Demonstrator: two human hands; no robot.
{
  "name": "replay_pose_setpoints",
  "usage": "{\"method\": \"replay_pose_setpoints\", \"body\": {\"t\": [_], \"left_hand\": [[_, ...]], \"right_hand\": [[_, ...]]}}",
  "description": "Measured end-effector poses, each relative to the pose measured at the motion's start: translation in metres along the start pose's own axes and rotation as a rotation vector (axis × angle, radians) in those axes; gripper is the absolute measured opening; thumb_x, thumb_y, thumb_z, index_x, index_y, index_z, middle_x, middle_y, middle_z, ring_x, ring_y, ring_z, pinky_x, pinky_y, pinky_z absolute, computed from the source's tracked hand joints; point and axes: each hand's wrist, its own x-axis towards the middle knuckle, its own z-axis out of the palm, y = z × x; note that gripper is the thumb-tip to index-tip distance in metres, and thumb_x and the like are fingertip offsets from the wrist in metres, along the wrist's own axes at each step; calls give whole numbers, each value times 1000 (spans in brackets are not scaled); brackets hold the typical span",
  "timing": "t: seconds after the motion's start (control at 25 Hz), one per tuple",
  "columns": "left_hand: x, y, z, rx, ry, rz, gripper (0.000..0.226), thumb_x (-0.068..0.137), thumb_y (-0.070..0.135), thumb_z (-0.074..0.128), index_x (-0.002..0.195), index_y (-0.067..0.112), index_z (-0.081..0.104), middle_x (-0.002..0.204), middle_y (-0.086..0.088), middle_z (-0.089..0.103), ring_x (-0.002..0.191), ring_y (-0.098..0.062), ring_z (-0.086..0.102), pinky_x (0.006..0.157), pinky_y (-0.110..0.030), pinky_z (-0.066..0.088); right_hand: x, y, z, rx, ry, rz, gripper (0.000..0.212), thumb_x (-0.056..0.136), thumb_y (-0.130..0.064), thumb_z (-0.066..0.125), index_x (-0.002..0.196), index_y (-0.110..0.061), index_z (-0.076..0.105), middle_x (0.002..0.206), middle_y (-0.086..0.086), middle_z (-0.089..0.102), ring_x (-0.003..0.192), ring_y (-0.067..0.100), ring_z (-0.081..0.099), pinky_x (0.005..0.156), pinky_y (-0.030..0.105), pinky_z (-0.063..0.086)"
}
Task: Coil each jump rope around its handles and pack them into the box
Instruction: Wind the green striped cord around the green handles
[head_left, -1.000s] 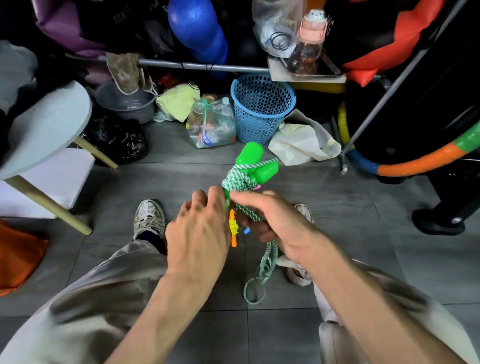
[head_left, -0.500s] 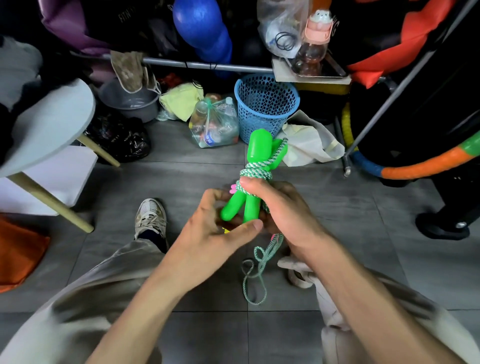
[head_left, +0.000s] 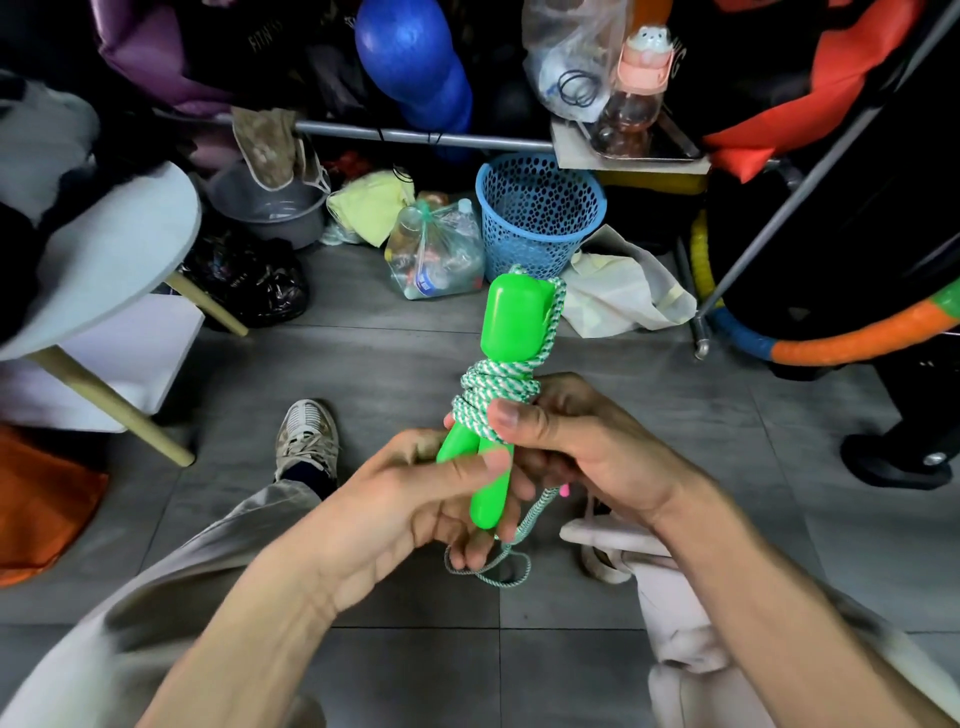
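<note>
Left hand (head_left: 415, 499) curled round lower ends of green handles (head_left: 501, 374); right hand (head_left: 576, 441) pinches rope (head_left: 493, 395) coiled round their middle, over the knees. Loose rope tail hangs toward floor (head_left: 649, 597). Blue basket (head_left: 540, 213) stands beyond.

Bare forearms, no sleeves; loose beige cloth trousers (head_left: 171, 582), dark sock, and worn white-and-grey laced mesh sneakers (head_left: 306, 434).
</note>
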Motion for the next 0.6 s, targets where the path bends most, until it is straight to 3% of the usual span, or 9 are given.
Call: {"method": "replay_pose_setpoints", "body": {"t": [0.12,0.24,0.32,0.4,0.44,0.52,0.56,0.6], "left_hand": [[0,-1,-5,-166,-197,-16,49,90,45,60,102,-1,66,87,-27,63,67,-36,51,52,-30,43],[1,-6,2,-236,-274,-13,46,92,41,59,108,-2,62,93,-30,64,70,-31,62,60,-29,51],[2,-11,8,-275,-192,9,41,89,39,65,104,1,64,78,-21,59,59,-23,53,52,-23,43],[1,-10,13,-222,-105,42,32,90,34,60,97,3,65,68,-16,51,50,-15,40,47,-19,35],[2,-9,13,-167,-67,55,29,90,32,56,93,5,65,66,-16,50,49,-14,36,46,-19,32],[4,-7,12,-22,38,95,27,91,32,53,87,8,63,64,-15,49,48,-14,32,45,-19,28],[7,-8,11,69,101,127,27,91,33,53,83,9,61,64,-13,51,48,-14,33,45,-19,28],[9,-9,9,179,166,168,29,92,35,53,80,9,57,63,-11,52,48,-14,35,46,-20,29]], "right_hand": [[-3,-1,-5,-40,-30,-5,84,80,-57,65,106,22,53,68,48,45,48,40,52,42,38,35],[-5,-3,-10,-134,-21,-35,92,73,-65,68,107,19,53,79,53,44,55,43,41,51,42,25],[-6,-4,-14,-165,-14,-51,87,71,-65,70,110,13,57,87,49,50,62,36,42,54,44,29],[-8,-6,-18,-163,-52,-56,83,75,-59,69,109,15,55,81,43,51,57,37,38,51,44,29],[-10,-7,-17,-159,-66,-59,72,81,-52,67,103,17,56,74,35,55,54,35,39,49,37,29],[-11,-8,-16,-187,-7,-62,34,94,-27,56,81,4,61,57,-4,60,48,6,48,46,19,36],[-10,-8,-14,-237,41,-56,30,95,-25,54,73,-5,60,53,-11,55,48,-1,47,45,19,41],[-8,-7,-11,-311,89,-57,38,94,-35,56,67,-8,59,52,-11,50,48,2,47,45,30,45]]}}
